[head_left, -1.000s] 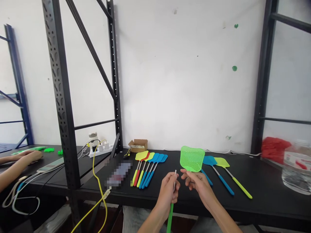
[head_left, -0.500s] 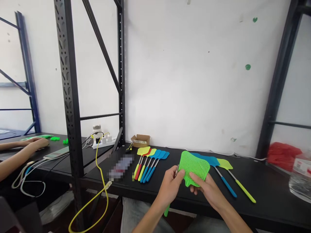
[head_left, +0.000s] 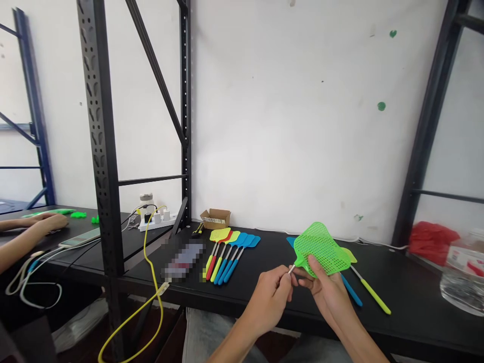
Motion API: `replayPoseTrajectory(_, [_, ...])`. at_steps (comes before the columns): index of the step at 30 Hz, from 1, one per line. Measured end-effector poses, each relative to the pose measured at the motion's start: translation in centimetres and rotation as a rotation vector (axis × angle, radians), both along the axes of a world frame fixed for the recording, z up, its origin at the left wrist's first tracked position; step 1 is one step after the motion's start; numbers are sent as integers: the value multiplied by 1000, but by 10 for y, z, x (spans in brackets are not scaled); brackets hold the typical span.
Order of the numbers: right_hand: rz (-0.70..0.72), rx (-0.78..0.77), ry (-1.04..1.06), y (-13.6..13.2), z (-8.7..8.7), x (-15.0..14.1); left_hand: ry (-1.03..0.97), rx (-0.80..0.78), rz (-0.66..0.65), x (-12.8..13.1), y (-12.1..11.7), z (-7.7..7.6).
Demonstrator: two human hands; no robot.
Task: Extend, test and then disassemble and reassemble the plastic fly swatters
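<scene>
My right hand [head_left: 329, 292] grips a green mesh fly-swatter head [head_left: 321, 248] by its lower edge, holding it tilted over the black table [head_left: 416, 302]. My left hand [head_left: 270, 298] is closed on the thin metal rod [head_left: 291, 269] that meets the head's neck; the rest of the handle is hidden by the hand. A row of several finished swatters [head_left: 227, 252] with yellow, red and blue handles lies to the left. Behind the green head lie a blue swatter [head_left: 351, 296] and a yellow-green swatter [head_left: 370, 295].
A small cardboard box [head_left: 216, 219] sits by the wall. A white power strip [head_left: 157, 221] with a yellow cable [head_left: 151, 297] is beside the black rack post [head_left: 100, 141]. Another person's hand [head_left: 41, 224] rests at far left. A red bag [head_left: 431, 237] and clear jar [head_left: 463, 275] stand at right.
The green head went from upright to lying flat over my hands, then swung right and up. The rod tip in my left hand now meets the head's neck. The green handle below has dropped out of sight.
</scene>
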State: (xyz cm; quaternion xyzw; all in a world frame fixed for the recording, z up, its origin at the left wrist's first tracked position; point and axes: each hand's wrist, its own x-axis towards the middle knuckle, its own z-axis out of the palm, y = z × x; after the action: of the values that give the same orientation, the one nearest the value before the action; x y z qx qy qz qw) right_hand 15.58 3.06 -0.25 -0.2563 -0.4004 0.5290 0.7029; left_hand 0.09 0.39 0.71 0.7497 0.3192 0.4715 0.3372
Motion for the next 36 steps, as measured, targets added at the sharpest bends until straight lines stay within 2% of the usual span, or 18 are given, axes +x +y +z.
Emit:
replayPoseTrajectory(3, [-6, 3, -32, 1, -2, 7, 41, -5, 2, -2, 1, 0])
replayPoseTrajectory(8, [51, 56, -231, 3, -8, 19, 169, 14, -29, -12, -3, 0])
replayPoseTrajectory(11, [94, 83, -261, 2, -11, 14, 144, -24, -83, -17, -3, 0])
replayPoseTrajectory(17, [168, 118, -235, -3, -10, 4, 0, -306, -274, -16, 1, -1])
replayPoseTrajectory(20, [228, 126, -289, -5, -11, 4, -29, -364, -286, -14, 1, -1])
replayPoseTrajectory(26, [176, 177, -409, 0, -14, 4, 95, -101, -122, -13, -1, 0])
replayPoseTrajectory(30, [56, 109, -374, 3, -21, 2, 251, 101, 148, -5, -6, -4])
replayPoseTrajectory(33, [-78, 65, -335, 7, -31, -4, 451, 135, 388, 2, -9, -12])
replayPoseTrajectory(35, [-141, 54, -320, 8, -37, -9, 523, 122, 463, 5, -8, -16])
replayPoseTrajectory(36, [-156, 53, -312, 8, -38, -11, 507, 116, 457, 4, -8, -17])
